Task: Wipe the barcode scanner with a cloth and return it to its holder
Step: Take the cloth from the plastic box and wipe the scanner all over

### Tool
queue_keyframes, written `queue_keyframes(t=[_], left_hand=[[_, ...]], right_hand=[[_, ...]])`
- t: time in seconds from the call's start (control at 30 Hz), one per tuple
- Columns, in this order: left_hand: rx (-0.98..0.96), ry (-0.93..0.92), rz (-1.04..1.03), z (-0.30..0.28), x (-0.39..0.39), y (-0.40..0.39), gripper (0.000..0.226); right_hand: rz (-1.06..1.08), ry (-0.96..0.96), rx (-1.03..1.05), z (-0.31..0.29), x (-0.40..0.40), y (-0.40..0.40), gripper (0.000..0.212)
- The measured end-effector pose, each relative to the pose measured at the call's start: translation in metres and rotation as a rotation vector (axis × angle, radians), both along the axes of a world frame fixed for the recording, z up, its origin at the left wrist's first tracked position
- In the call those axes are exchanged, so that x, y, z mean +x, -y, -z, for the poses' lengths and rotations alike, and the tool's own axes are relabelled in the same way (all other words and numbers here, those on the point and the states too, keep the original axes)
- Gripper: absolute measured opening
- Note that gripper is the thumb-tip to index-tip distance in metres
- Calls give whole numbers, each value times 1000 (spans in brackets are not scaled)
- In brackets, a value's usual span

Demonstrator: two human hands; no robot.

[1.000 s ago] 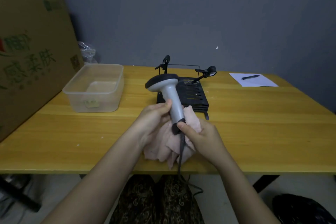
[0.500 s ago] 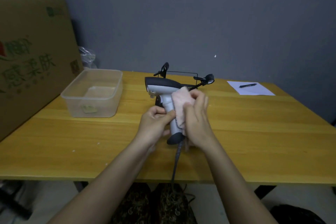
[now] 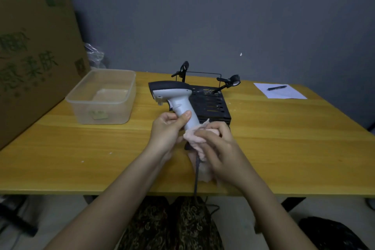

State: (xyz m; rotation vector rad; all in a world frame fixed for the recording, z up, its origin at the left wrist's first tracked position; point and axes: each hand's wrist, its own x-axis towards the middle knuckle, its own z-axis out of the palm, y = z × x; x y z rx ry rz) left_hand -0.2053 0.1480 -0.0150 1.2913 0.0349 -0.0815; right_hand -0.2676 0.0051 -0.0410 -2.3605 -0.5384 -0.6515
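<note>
The barcode scanner is white with a black top, held upright above the wooden table, its head pointing left. My left hand grips the scanner's handle from the left. My right hand presses a pale pink cloth against the lower end of the handle. The scanner's dark cable hangs down over the table's front edge. Just behind the scanner sits the black holder, a slotted base with two clip arms.
A clear plastic tub stands on the table to the left. A large cardboard box leans at the far left. A sheet of paper with a black pen lies at the back right.
My right hand has slid the cloth from the scanner's upper handle down to its lower end. The scanner's head has turned more to the left.
</note>
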Motion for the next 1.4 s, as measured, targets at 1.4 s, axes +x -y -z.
queue_keyframes(t=[1.4], left_hand=[[124,-1,145,-2,-6,-8,13]], right_hand=[[278,83,16,9,6,-35,30]])
